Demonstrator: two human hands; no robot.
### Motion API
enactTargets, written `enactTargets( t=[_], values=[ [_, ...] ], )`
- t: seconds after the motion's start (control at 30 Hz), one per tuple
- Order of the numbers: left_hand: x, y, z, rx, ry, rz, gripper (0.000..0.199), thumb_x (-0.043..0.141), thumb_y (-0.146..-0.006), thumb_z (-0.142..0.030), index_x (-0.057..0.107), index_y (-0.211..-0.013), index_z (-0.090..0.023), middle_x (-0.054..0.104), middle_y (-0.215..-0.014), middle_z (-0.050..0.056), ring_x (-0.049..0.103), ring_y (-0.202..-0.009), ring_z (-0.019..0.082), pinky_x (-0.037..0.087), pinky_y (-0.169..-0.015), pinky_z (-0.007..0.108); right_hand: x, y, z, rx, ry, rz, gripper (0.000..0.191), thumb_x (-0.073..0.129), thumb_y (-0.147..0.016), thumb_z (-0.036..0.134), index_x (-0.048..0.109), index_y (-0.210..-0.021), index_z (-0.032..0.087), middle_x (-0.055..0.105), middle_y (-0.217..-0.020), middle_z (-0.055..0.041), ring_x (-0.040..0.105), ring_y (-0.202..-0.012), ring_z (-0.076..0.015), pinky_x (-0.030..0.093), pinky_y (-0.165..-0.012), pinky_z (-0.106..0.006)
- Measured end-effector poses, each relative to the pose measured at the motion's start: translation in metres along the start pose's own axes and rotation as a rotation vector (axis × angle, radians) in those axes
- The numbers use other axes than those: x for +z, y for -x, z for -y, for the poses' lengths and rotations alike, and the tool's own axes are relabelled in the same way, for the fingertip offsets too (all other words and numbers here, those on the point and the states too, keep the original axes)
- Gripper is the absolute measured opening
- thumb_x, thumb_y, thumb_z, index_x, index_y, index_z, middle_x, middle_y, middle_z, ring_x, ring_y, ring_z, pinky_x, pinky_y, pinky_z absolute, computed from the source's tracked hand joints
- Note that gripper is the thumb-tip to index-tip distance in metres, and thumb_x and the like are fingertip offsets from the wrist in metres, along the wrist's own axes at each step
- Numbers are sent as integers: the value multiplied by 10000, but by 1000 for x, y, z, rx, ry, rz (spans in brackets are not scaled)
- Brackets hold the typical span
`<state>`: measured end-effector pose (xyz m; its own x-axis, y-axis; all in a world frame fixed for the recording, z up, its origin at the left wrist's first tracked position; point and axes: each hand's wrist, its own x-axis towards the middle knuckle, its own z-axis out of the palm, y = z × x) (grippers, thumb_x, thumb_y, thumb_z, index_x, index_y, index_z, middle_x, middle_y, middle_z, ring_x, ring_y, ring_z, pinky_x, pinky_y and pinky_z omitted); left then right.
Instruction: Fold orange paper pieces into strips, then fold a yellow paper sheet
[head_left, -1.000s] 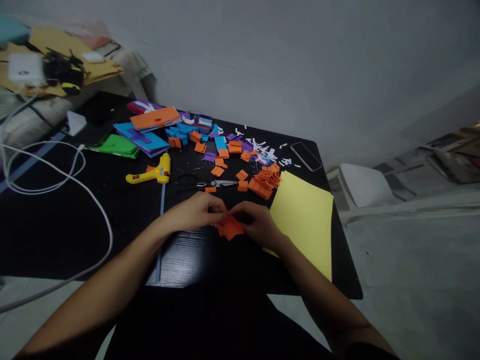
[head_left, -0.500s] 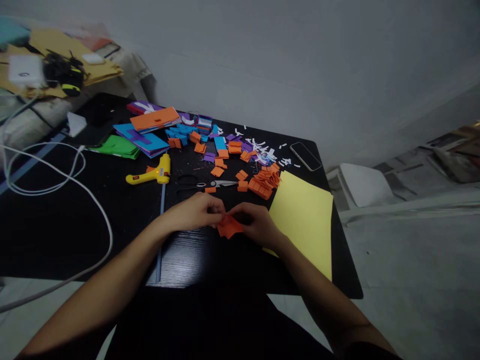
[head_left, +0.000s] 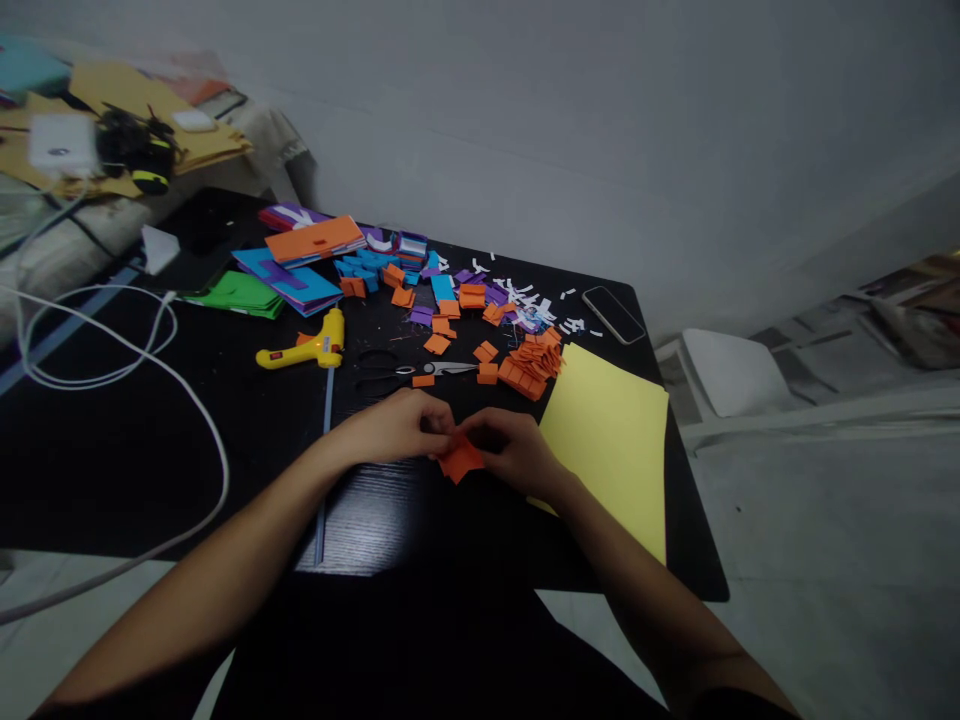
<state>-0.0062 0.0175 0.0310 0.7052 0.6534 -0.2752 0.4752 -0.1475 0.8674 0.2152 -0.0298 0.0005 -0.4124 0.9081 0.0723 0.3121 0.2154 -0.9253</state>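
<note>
A small folded orange paper (head_left: 460,461) is pinched between both hands above the black table (head_left: 450,540). My left hand (head_left: 409,425) grips its left side, fingers closed, and my right hand (head_left: 514,448) holds its right side. Just beyond the hands lie black-handled scissors (head_left: 450,368) and small orange folded pieces (head_left: 487,373). A heap of orange folded pieces (head_left: 534,362) is beyond my right hand, beside yellow sheets (head_left: 615,430) that lie partly under my right forearm.
A yellow glue gun (head_left: 319,345) with a glue stick (head_left: 319,520) lies left. Folded coloured papers (head_left: 315,240), blue pieces (head_left: 365,266) and white scraps (head_left: 525,300) cover the back. A phone (head_left: 613,314) is back right; a white cable (head_left: 199,400) loops at left.
The orange paper has shifted and tilted slightly between my fingers. Both hands keep their grip, and the whole view has moved a little.
</note>
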Motion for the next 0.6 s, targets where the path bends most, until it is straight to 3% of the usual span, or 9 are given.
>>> enactTargets(
  t=[0.23, 0.6],
  values=[
    [4, -2, 0, -21, 55, 8, 118, 624, -783, -220, 720, -811, -159, 698, -680, -14, 610, -630, 135, 394, -571, 220, -1, -2, 3, -85, 42, 7, 155, 763, -821, 169, 751, -969, 214, 720, -935, -32, 676, -798, -153, 527, -702, -259],
    [3, -2, 3, 26, 2, -2, 120, 605, -792, -200, 714, -813, -155, 678, -676, -22, 579, -619, 123, 366, -560, 214, -1, -2, 3, -72, 42, 10, 141, 757, -827, 176, 744, -961, 216, 710, -921, -28, 667, -788, -150, 515, -683, -253]
  ],
)
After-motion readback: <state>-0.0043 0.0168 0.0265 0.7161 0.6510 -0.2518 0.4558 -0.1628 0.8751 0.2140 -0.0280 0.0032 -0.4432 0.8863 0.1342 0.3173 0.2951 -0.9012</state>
